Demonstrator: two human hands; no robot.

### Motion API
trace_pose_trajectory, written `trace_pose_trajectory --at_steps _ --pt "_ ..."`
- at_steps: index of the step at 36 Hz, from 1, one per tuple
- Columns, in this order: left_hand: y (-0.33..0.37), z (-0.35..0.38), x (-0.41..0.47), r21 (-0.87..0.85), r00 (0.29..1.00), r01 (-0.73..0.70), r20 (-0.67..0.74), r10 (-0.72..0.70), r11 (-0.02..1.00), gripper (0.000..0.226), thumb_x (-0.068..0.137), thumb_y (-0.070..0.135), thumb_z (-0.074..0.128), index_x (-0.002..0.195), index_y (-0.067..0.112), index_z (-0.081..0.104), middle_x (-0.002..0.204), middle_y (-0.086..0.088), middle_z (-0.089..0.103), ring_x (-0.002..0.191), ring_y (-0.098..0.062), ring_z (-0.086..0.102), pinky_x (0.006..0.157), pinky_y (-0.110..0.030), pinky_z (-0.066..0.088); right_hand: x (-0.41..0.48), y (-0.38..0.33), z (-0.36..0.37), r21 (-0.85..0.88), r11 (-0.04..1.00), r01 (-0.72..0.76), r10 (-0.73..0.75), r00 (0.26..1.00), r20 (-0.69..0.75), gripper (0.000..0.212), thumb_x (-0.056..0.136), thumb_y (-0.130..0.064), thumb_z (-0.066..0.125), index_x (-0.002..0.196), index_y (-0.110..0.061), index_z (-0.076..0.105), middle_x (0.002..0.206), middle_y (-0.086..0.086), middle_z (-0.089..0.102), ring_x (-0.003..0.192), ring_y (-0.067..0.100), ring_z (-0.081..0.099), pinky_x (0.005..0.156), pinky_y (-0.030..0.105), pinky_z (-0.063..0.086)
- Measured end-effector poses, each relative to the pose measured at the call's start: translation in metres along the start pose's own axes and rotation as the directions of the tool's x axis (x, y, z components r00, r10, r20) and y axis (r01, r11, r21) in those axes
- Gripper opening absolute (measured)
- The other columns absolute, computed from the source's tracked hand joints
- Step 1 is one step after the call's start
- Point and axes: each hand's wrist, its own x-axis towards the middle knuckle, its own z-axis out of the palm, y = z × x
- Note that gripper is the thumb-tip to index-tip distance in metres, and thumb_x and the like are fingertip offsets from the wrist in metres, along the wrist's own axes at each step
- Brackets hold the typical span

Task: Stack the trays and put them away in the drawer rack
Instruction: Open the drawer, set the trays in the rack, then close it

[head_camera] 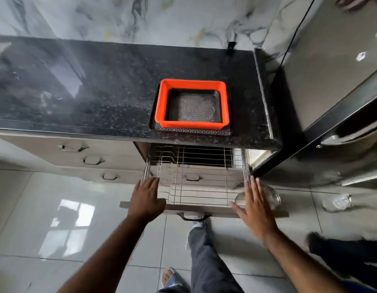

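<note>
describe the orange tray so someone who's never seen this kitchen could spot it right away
Find the dark speckled countertop beside the refrigerator. Near its right front edge, above the pulled-out wire drawer rack, sits a nested stack of trays. The orange tray is the bright middle one, resting in a wider black tray with a smaller black tray inside it.

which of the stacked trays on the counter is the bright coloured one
The orange tray, the middle one of the stack. It sits on a wider black tray and holds a smaller black tray with a mesh-patterned floor.
</note>
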Motion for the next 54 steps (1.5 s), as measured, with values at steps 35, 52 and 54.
trace_pose_trajectory --at_steps 35,52,54 --pt "-0.012 -0.130 0.297 -0.568 0.860 0.352 -0.118 -0.497 0.744 0.024 0.073 0.023 0.074 0.095 0.017 0.078 0.092 -0.007 0.078 0.092 -0.019 0.070 0.083 -0.029 0.052 0.323 0.023 -0.097 0.617 0.695 -0.369 0.436 0.899 0.046 0.039 0.079 -0.011 0.078 0.117 -0.005 0.068 0.105 0.012 0.074 0.098 0.023 0.069 0.086 0.026 0.049" --pt "0.006 -0.088 0.073 -0.533 0.946 0.242 -0.056 -0.319 0.811 0.011 0.072 0.016 0.072 0.063 0.010 0.071 0.050 -0.003 0.059 0.051 -0.015 0.053 0.047 -0.025 0.035 0.072 0.023 -0.084 0.653 0.640 -0.404 0.455 0.885 0.101 0.021 0.075 -0.009 0.080 0.096 -0.011 0.075 0.087 0.005 0.077 0.084 0.023 0.072 0.080 0.036 0.057" --pt "0.000 -0.075 0.050 -0.496 0.940 0.266 -0.058 -0.337 0.827 0.017 0.067 0.022 0.071 0.059 0.008 0.066 0.045 -0.007 0.052 0.048 -0.017 0.049 0.047 -0.028 0.038 0.050 0.022 -0.073 0.649 0.636 -0.417 0.455 0.882 0.122 0.022 0.073 -0.011 0.081 0.095 -0.012 0.076 0.086 0.003 0.078 0.083 0.021 0.072 0.081 0.038 0.058"
